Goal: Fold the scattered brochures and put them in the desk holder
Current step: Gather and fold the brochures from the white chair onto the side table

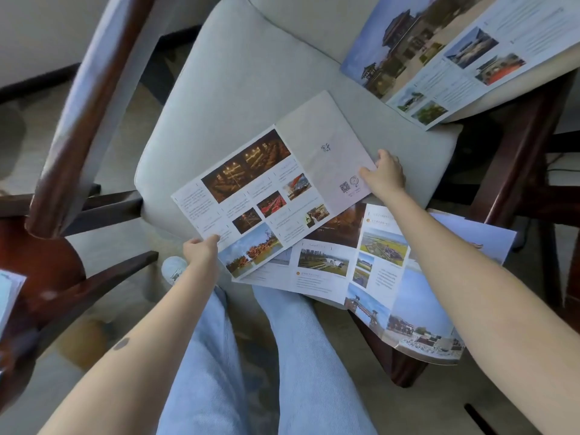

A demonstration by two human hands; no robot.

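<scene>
Over seat cushion (251, 89): open brochure (273, 189) was spread out, left grip (201, 251) pinching its near corner, right grip (387, 175) pinching the edge by a QR code (344, 187). Body text was too small to read. Second brochure (345, 271) lay partly covered beneath; third brochure (455, 58) was cut off by the frame edge.
</scene>
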